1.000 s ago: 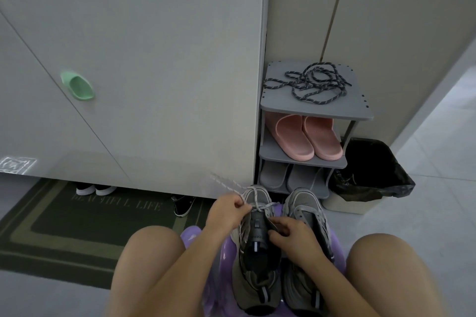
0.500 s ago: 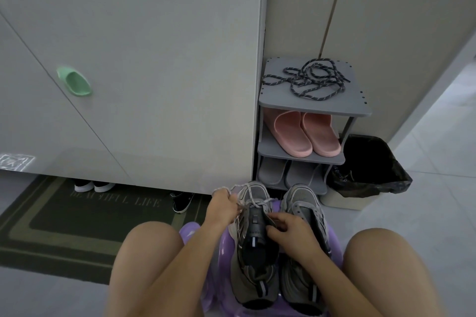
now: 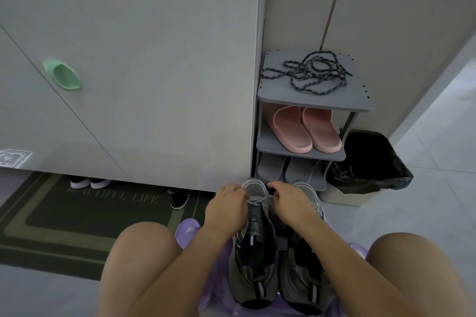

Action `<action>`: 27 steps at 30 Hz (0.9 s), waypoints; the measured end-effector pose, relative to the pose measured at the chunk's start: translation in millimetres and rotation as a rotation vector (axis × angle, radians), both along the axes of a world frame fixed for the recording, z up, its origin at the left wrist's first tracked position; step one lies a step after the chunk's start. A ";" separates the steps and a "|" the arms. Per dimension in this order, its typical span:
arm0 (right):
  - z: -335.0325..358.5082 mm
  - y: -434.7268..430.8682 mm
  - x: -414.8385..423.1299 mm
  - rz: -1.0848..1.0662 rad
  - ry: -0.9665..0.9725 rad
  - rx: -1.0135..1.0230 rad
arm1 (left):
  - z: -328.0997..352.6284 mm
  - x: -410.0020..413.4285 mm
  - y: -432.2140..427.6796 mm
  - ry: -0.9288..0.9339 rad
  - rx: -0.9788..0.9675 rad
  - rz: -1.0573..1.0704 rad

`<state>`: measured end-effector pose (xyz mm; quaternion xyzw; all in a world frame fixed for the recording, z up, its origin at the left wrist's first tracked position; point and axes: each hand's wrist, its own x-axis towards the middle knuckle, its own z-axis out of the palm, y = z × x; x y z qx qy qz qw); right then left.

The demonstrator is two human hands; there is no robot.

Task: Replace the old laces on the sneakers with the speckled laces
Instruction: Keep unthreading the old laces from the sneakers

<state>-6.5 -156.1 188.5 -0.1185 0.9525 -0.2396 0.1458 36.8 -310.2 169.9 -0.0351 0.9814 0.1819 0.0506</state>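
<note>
Left hand [image 3: 226, 207]: knuckles up, fingers curled, pinching the old pale-grey lace [image 3: 258, 199] at its left run.
Grey mesh sneakers [image 3: 253, 252]: paired on lilac plastic stool [image 3: 187, 229] between knees, within reach for unlacing.
Right hand [image 3: 291, 203]: fingers bent, clamped on same lace opposite.
Dark speckled rope laces [image 3: 315, 73]: heaped on grey shoe rack [image 3: 309, 103] top, waiting.
</note>
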 end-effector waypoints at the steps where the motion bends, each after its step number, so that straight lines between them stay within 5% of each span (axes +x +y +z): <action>1: -4.0 -0.7 -2.9 0.065 -0.003 0.045 | 0.0 0.3 -0.8 0.015 -0.022 0.001; 8: -10.5 3.8 -4.8 0.251 -0.020 0.130 | -6.4 -0.1 -2.8 -0.025 0.132 0.062; 14: -11.6 7.0 -8.0 0.195 -0.047 0.035 | -2.2 -3.0 -3.5 -0.077 0.375 0.103; 27: -24.9 -11.3 -15.6 0.123 -0.050 -0.022 | -4.5 6.0 0.7 -0.061 0.512 0.069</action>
